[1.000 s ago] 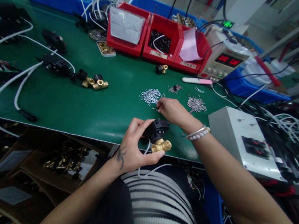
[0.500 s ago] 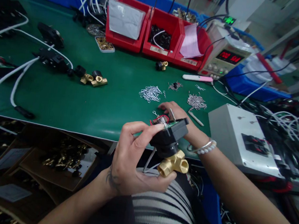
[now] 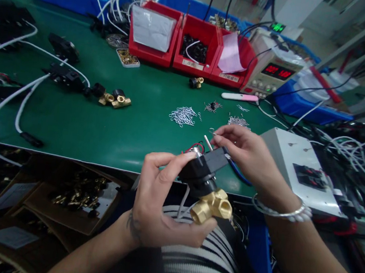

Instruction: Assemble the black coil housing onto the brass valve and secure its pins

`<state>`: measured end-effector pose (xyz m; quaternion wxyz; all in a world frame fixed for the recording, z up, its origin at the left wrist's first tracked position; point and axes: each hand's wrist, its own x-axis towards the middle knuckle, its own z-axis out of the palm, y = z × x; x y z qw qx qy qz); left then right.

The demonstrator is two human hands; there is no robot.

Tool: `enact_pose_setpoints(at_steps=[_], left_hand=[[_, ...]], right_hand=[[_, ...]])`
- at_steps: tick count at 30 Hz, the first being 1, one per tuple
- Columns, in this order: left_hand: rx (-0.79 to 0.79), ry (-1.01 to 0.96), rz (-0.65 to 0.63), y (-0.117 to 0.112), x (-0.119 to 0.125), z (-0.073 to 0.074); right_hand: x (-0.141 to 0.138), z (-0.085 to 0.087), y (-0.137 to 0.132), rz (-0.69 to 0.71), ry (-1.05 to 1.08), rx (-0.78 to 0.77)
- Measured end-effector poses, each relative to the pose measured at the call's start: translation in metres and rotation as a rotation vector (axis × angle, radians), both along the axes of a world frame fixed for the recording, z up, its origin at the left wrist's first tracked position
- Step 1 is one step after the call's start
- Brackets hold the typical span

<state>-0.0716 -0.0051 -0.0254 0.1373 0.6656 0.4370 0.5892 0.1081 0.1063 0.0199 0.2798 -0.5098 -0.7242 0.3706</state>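
My left hand [image 3: 159, 203] is wrapped round a valve assembly [image 3: 206, 184]: a black plastic housing on top of a brass fitting, with red and blue wires showing at its open top and a white cable hanging below. I hold it above my lap, just off the front edge of the green table [image 3: 106, 120]. My right hand [image 3: 249, 154] hovers right above the housing, its fingers pinching a small metal clip; a thin metal pin [image 3: 208, 142] sticks up beside it. A heap of silver clips [image 3: 183, 115] lies on the table just beyond.
Three red bins [image 3: 195, 46] stand at the back, a power supply with red digits [image 3: 274, 74] to their right. A grey switch box [image 3: 296, 170] sits at the right. Black-and-brass valves [image 3: 116, 99] with white cables lie at the left. Cardboard boxes of brass parts [image 3: 75, 190] sit below the table.
My right hand lifted off the table and came back over the valve with a small clip pinched. My left hand raised and tilted the valve, turning its open top up.
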Motion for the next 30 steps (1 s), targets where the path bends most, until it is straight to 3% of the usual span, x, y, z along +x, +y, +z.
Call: enact_pose_setpoints(at_steps=[3,7,13,17,19,22,25,30], left_hand=[[-0.107,0.002,0.01,0.0,-0.001,-0.003],[-0.145,0.045,0.035,0.001,0.0,-0.002],[-0.161,0.085,0.048,0.003,0.0,0.003],[-0.175,0.1,0.051,0.003,0.001,0.005],[-0.176,0.11,0.044,0.003,0.001,0.006],[-0.173,0.132,0.039,0.004,0.001,0.008],[-0.169,0.144,0.053,0.004,0.001,0.009],[-0.19,0.139,0.067,0.003,0.003,0.009]], right_hand=[[0.004,0.019,-0.024,-0.005,0.17,-0.059],[0.004,0.028,-0.046,0.029,0.182,-0.036],[0.004,0.023,-0.058,0.205,-0.211,0.32],[0.005,0.025,-0.06,0.089,-0.189,0.486],[0.005,0.026,-0.061,-0.037,-0.077,0.43],[0.003,0.027,-0.063,-0.145,0.178,0.159],[0.0,0.028,-0.066,-0.101,0.404,-0.057],[-0.003,0.034,-0.07,-0.041,0.44,-0.152]])
